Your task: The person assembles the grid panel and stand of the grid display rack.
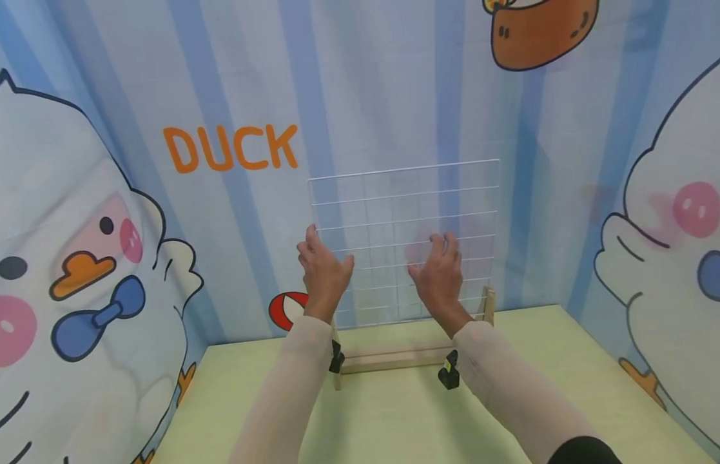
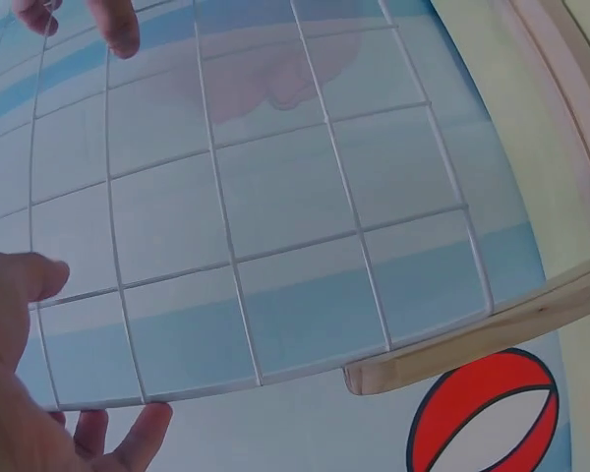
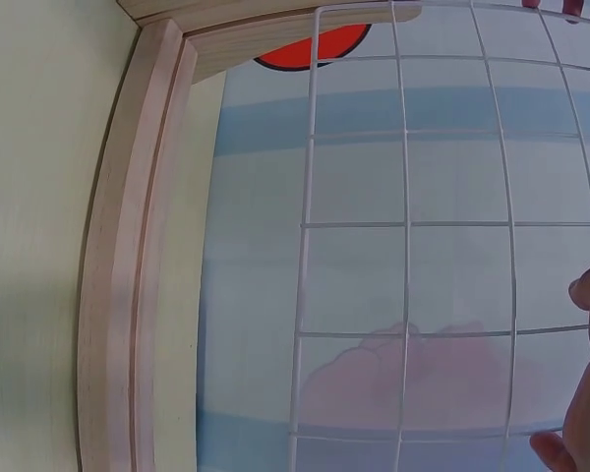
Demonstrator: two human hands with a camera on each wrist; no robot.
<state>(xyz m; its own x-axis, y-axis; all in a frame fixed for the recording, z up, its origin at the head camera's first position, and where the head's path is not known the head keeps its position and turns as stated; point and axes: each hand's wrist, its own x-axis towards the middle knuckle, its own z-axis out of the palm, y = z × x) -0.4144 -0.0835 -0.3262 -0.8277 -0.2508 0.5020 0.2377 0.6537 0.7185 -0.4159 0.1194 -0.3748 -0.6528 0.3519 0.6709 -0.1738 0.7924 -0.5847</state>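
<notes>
A white wire grid panel (image 1: 394, 219) stands upright in a pale wooden stand (image 1: 394, 361) on the table. My left hand (image 1: 325, 274) is at the panel's left edge. In the left wrist view its thumb (image 2: 44, 277) lies in front of the wires, with fingertips (image 2: 146, 433) at the outer edge wire. Before the panel's right half is my right hand (image 1: 439, 274), fingers spread and slightly bent. In the right wrist view only its thumb (image 3: 588, 290) and part of the hand show beside the wires; whether it touches them I cannot tell.
The pale yellow table (image 1: 249, 399) ends against a blue striped curtain (image 1: 389, 84) printed with ducks. Small black objects sit by each wrist, one by the left (image 1: 336, 357) and one by the right (image 1: 449, 370). A wooden upright (image 1: 488, 304) supports the panel's right side.
</notes>
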